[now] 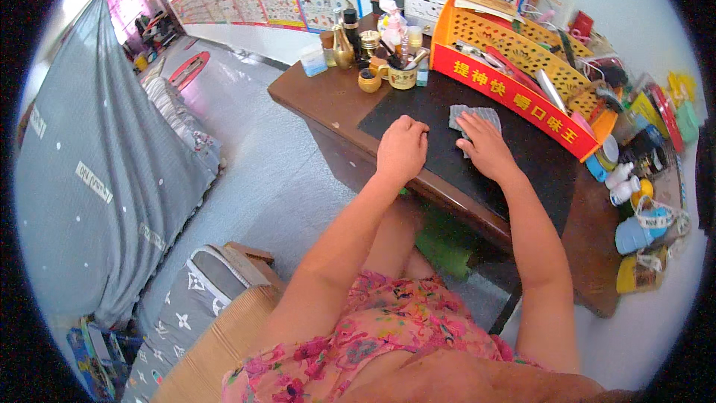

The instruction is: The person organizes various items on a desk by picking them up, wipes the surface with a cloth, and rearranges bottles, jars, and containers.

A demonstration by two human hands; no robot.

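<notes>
On the brown desk (313, 93) lies a black mat (462, 186). My right hand (486, 148) rests with its fingers spread flat over a folded grey cloth (488, 114) on that mat. Part of the cloth is hidden beneath the palm and fingers. At the desk's near edge, left of the cloth, my left hand (403, 148) is closed, its fingers curled under. What it holds, if anything, cannot be seen.
An orange-and-red box (514, 97) full of papers and small items stands behind my right hand. Cosmetic bottles, a gold jar (368, 80) and a cup of brushes (403, 77) cluster at the back left. A blue cup (634, 235) and bottles line the right side.
</notes>
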